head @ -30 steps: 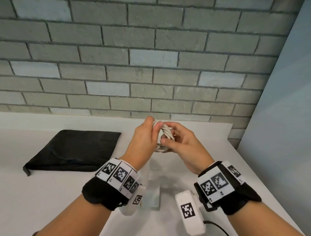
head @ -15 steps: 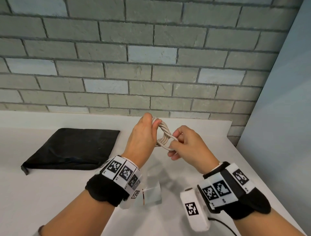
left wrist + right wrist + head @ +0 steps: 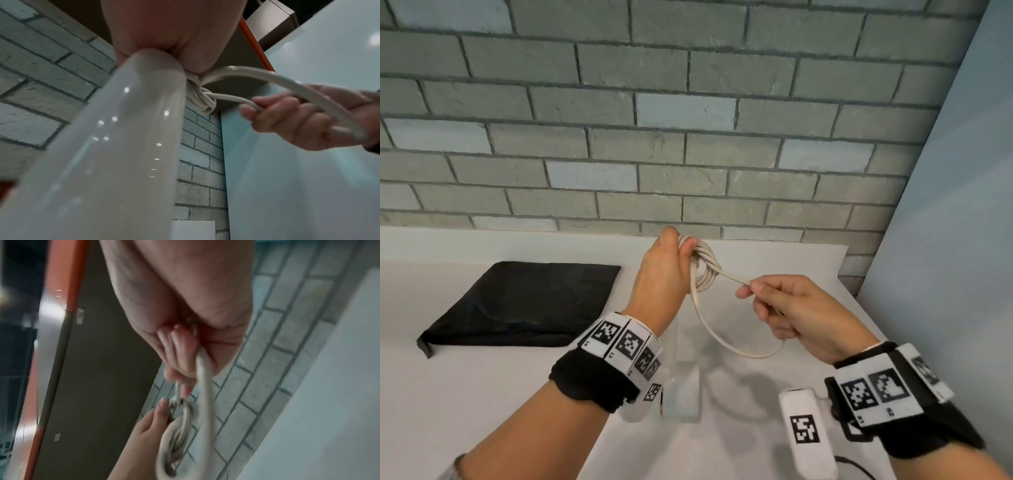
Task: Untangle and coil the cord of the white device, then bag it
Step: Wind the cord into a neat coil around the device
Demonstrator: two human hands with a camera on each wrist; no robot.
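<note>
My left hand [image 3: 683, 251] is raised over the table and grips a small coil of the white cord [image 3: 705, 274]. The white device [image 3: 685, 383], a long glossy rounded body [image 3: 123, 146], hangs from that palm down past the wrist. My right hand [image 3: 750, 291] pinches one strand of the cord, stretched taut out of the coil to the right. From the coil a loose loop [image 3: 726, 342] sags down to the right hand. The black bag [image 3: 524, 301] lies flat on the table, left of both hands. In the right wrist view the strand [image 3: 203, 369] runs from my fingers to the coil [image 3: 179, 434].
The white table [image 3: 482, 411] ends at a grey brick wall [image 3: 688, 137] behind and a pale blue panel [image 3: 945, 274] at the right. A white wrist camera with a marker [image 3: 804, 431] and a dark cable hang under my right wrist.
My right hand has moved right and toward me, away from the coil, drawing a strand out. A hanging loop has appeared between the hands. The left hand stays in place.
</note>
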